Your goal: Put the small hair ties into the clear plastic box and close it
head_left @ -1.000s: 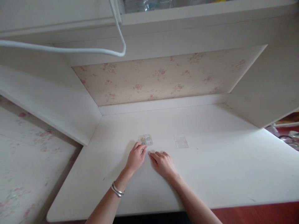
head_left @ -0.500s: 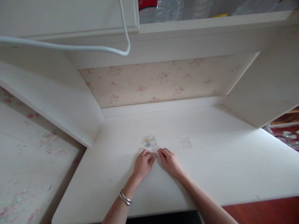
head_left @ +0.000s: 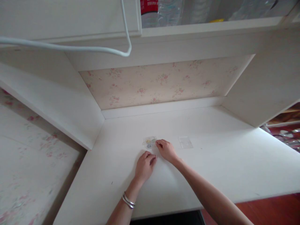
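Observation:
A small clear plastic box (head_left: 149, 142) with tiny coloured pieces inside lies on the white desk (head_left: 211, 168). My right hand (head_left: 167, 150) reaches to the box's right edge, its bent fingertips touching it; whether they pinch anything is too small to tell. My left hand (head_left: 145, 165) rests on the desk just in front of the box, fingers curled in, with nothing visible in them. Two silver bangles (head_left: 128, 200) sit on my left wrist. A flat clear lid (head_left: 185, 142) lies to the right of the box, apart from both hands.
The desk sits in a white alcove with a floral back panel (head_left: 159, 82) and side walls. A shelf above holds bottles (head_left: 164, 9). A white cable (head_left: 70, 47) hangs across the upper left. A floral surface (head_left: 28, 162) lies to the left.
My right hand has moved forward from the spot where both hands met to the box's right edge. My left hand stayed put with fingers curled. The view tilted up slightly.

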